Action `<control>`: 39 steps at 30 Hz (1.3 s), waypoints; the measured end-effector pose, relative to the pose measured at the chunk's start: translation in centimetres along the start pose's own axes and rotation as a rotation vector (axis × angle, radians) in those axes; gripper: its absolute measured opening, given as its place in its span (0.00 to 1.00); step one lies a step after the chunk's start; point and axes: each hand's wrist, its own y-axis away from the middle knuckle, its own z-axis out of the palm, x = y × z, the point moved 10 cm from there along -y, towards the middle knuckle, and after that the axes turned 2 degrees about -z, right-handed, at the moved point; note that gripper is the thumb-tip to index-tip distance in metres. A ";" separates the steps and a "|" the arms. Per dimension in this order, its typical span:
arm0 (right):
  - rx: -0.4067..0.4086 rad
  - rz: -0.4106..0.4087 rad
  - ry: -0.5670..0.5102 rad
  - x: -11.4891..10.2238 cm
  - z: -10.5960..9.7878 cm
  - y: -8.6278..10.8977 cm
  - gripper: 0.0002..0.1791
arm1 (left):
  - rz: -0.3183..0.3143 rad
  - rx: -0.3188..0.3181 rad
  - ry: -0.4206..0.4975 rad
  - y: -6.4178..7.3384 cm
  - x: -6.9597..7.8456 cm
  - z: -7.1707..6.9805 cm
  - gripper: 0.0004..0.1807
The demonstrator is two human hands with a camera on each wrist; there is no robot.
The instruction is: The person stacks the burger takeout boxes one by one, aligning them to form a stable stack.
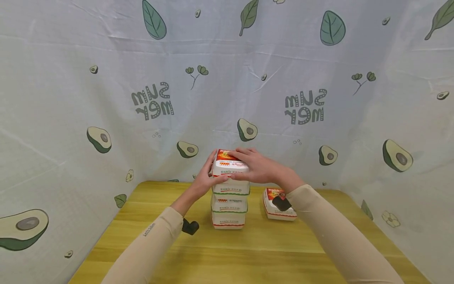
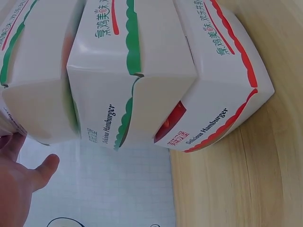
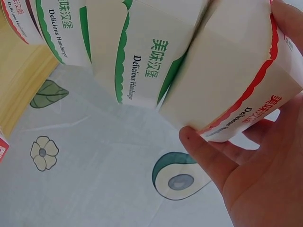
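Observation:
Four-sided paper hamburger boxes form a tall stack. At its top, a red-trimmed hamburger box (image 1: 222, 170) is held between both hands. My left hand (image 1: 203, 182) lies along its left side, thumb toward the front. From the right, my right hand (image 1: 264, 167) grips it, fingers over the top and thumb low at the front. In the right wrist view, this top box (image 3: 227, 71) tilts slightly against the green-trimmed box (image 3: 142, 52) beneath. Lower down are another green-trimmed box (image 2: 109, 90) and a red-trimmed bottom box (image 2: 213, 90) on the table.
Another red-trimmed hamburger box (image 1: 280, 213) sits on the wooden table (image 1: 213, 256), right of the stack and partly behind the right wrist. A pale curtain (image 1: 227, 98) printed with avocados and leaves hangs behind and beside the table. Small black pieces (image 1: 190, 227) show by both wrists.

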 end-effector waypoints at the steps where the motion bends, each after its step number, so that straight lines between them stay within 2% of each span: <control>1: 0.001 -0.001 -0.001 0.0 0.0 0.0 0.45 | 0.000 -0.007 0.006 0.0 0.2 0.0 0.53; 9: 0.009 -0.009 0.003 -0.2 -0.1 -0.1 0.45 | -0.010 -0.026 -0.010 1.1 3.4 0.2 0.52; 14: 0.014 -0.017 0.000 -0.2 -0.2 -0.2 0.44 | -0.001 -0.022 -0.019 1.2 4.0 0.1 0.51; 24: 0.028 -0.025 -0.032 -0.2 -0.6 -0.2 0.45 | 0.000 -0.010 -0.046 1.1 4.1 -0.1 0.52; 31: 0.092 -0.028 -0.067 0.2 -1.7 0.5 0.41 | 0.009 0.012 -0.058 -0.2 1.3 -0.5 0.53; 39: 0.130 0.003 -0.104 1.7 -2.1 2.0 0.40 | 0.017 0.026 -0.070 -0.2 1.0 -0.5 0.51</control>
